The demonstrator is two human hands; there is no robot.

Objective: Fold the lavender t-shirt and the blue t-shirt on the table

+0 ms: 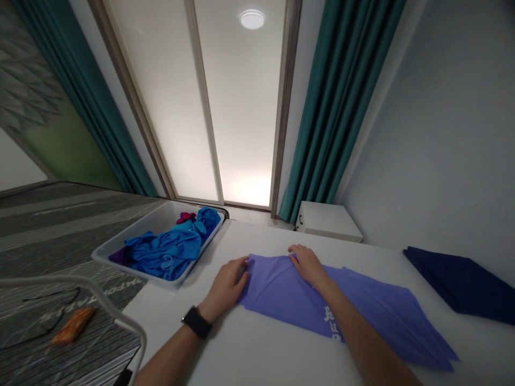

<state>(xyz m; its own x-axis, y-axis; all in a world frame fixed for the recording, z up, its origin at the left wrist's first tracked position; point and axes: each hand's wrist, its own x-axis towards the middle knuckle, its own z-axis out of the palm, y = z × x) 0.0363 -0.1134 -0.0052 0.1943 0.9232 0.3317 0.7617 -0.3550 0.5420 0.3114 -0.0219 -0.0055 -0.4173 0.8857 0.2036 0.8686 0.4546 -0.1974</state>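
Observation:
A purple T-shirt with white lettering lies folded lengthwise in a long strip across the white table. At its left end, my left hand, with a black watch on the wrist, has its thumb and fingers closed on the edge. My right hand rests on the far edge, fingers stretched out and thumb apart on the cloth. My right forearm crosses over the shirt and hides part of its lettering.
Left of the shirt, a clear plastic bin holds crumpled blue clothes. Folded navy cloth lies at the table's right. A white cabinet stands beyond the table. A grey curved bar and an orange packet are at lower left.

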